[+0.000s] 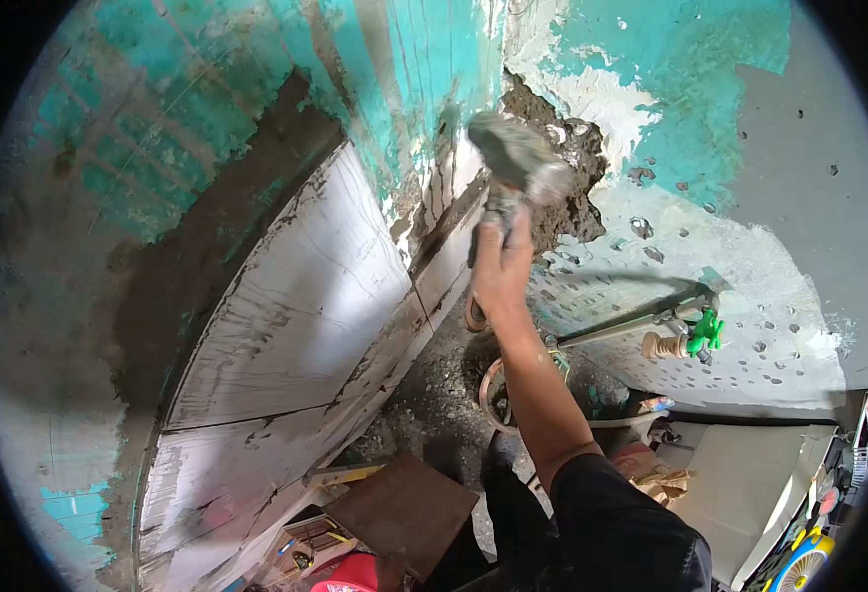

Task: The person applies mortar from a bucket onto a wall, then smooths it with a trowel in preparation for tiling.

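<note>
My right hand [502,264] is closed around the handle of a hammer [521,158], raised in front of the wall corner. Its thick, mortar-coloured head is blurred by motion, and the brown handle end shows below my fist. Behind the head, a rough patch of wet-looking mortar [574,212] covers the right-hand wall beside the corner. To the left, large white tiles [291,286] streaked with grey line the lower wall, with a band of mortar [182,237] along their upper edge. My left hand is out of view.
A green-handled tap [705,333] juts from the pitted right wall near a pipe [621,326]. Rubble covers the floor [434,395] below. A brown board [404,513], a red object [350,574], a white panel [750,479] and a blue-yellow fan [804,564] stand near me.
</note>
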Tool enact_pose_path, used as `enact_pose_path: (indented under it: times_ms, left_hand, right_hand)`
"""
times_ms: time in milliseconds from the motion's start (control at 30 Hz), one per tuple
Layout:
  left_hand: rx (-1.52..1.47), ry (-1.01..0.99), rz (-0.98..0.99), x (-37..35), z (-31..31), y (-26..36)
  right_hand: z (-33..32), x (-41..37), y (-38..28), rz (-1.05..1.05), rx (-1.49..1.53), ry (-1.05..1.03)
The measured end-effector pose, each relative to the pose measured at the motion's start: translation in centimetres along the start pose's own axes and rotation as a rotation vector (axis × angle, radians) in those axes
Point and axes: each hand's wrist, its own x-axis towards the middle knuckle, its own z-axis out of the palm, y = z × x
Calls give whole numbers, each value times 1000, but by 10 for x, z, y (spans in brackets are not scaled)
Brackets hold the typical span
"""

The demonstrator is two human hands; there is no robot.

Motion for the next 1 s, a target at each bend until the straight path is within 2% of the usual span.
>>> enact_pose_path:
  times_ms: [100, 133, 233, 367, 400, 433, 533, 633, 667, 733, 800, 900, 933, 1000]
  left_hand:
    - [3, 4, 4, 0, -2, -1]
    - [0, 4, 6, -1, -2, -2]
    - [1, -1, 20, -1, -4, -4]
    - [22, -6, 70, 6, -13, -17]
    - [34, -8, 89, 9, -16, -21]
    - [51, -8, 100, 11, -18, -28]
    - [-15, 9, 62, -8, 14, 17]
    - [-65, 49, 26, -17, 30, 36]
    - [-48, 42, 3, -16, 28, 33]
    - [-12, 30, -43, -10, 20, 22]
    - [-32, 7, -36, -5, 11, 9]
    - [-118, 7, 30, -12, 15, 14]
    - [-164, 12, 61, -12, 21, 17]
    - [-40, 3, -68, -10, 10, 9]
  right_hand:
    - [1, -7, 16, 70, 161, -7]
    - [7, -4, 17, -69, -2, -11]
    - [-4, 0, 7, 258, -282, -313]
    - [-9, -27, 2, 155, -44, -91]
    - [-5, -30, 14, -58, -39, -13]
    - [0, -30, 19, -21, -123, -93]
    - [2, -26, 27, 140, -298, -282]
    - [-8, -27, 18, 148, -195, -175]
    - [-11, -35, 25, 99, -95, -124]
    - [-7, -41, 51, -42, -96, -162]
    - [2, -38, 46, 4, -184, -110]
    - [-10, -21, 31, 208, -313, -281]
    - [-15, -19, 31, 203, -291, -253]
    - [-21, -19, 43, 129, -152, -92]
